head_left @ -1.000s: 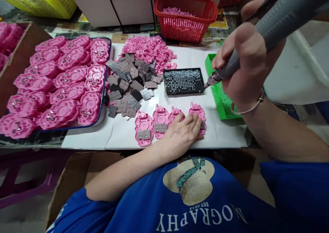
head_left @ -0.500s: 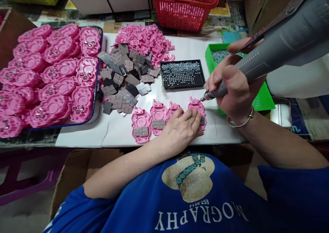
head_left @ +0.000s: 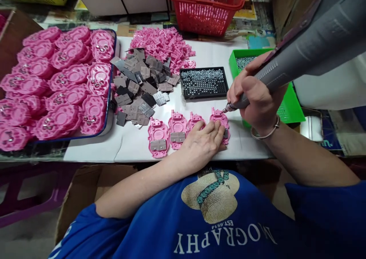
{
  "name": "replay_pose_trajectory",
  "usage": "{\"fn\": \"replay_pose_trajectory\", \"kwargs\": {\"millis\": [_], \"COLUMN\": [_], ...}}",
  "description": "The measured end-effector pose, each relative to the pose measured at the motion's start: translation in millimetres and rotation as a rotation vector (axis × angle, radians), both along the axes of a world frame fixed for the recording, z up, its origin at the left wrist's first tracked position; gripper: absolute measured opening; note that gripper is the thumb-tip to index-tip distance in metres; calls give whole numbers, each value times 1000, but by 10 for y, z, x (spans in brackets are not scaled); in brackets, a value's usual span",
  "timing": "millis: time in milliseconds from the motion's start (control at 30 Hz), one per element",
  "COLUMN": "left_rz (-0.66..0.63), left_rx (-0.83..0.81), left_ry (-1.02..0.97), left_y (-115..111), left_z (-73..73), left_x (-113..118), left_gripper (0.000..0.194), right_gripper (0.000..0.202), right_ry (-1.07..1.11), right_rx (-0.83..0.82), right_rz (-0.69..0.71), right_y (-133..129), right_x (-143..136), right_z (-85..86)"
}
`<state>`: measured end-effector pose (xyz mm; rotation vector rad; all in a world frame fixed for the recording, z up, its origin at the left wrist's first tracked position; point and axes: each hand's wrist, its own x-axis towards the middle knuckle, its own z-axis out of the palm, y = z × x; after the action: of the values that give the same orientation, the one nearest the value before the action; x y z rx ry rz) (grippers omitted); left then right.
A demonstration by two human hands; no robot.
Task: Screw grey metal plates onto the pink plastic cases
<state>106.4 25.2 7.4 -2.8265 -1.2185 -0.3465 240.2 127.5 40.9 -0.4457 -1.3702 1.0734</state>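
My right hand (head_left: 254, 97) is closed around a grey electric screwdriver (head_left: 303, 53), slanting down to the left. Its tip meets the upper part of the rightmost pink plastic casing (head_left: 224, 120). Flat across that casing lies my left hand (head_left: 201, 139), fingers stretched out and pressing it against the table. Part of another pink casing (head_left: 195, 119) shows beside the left fingers. Two more, a middle casing (head_left: 177, 125) and a left casing (head_left: 157, 131), complete the row, each with a grey metal plate screwed or laid across its lower half.
Behind the row is a black screw tray (head_left: 204, 91), with a green tray (head_left: 297, 106) of screws to its right. Metal plates (head_left: 140, 83) and small pink parts (head_left: 162, 42) lie heaped. A blue-rimmed tray (head_left: 110, 114) holds stacked casings; a red basket (head_left: 203, 19) stands behind.
The view has shifted slightly. The screwdriver and my right hand have tilted a little, with the tip still at the rightmost casing. My left hand stays in place on it.
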Motion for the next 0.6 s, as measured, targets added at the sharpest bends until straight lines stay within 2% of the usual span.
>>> {"fn": "replay_pose_trajectory", "kwargs": {"millis": [100, 267, 433, 600], "left_rz": [6, 20, 21, 92], "left_rx": [10, 72, 203, 193], "left_ry": [0, 2, -128, -181], "left_y": [-12, -36, -100, -242], "left_z": [-9, -3, 55, 103], "left_x": [4, -2, -167, -454], "left_gripper": [48, 44, 41, 34], "right_gripper": [36, 35, 40, 46], "right_ry": [-63, 12, -14, -129], "right_rx": [-8, 109, 88, 34], "right_rz": [-21, -204, -237, -294], "right_y": [54, 340, 705, 814], "right_x": [20, -102, -214, -204], "right_z": [121, 293, 155, -23]}}
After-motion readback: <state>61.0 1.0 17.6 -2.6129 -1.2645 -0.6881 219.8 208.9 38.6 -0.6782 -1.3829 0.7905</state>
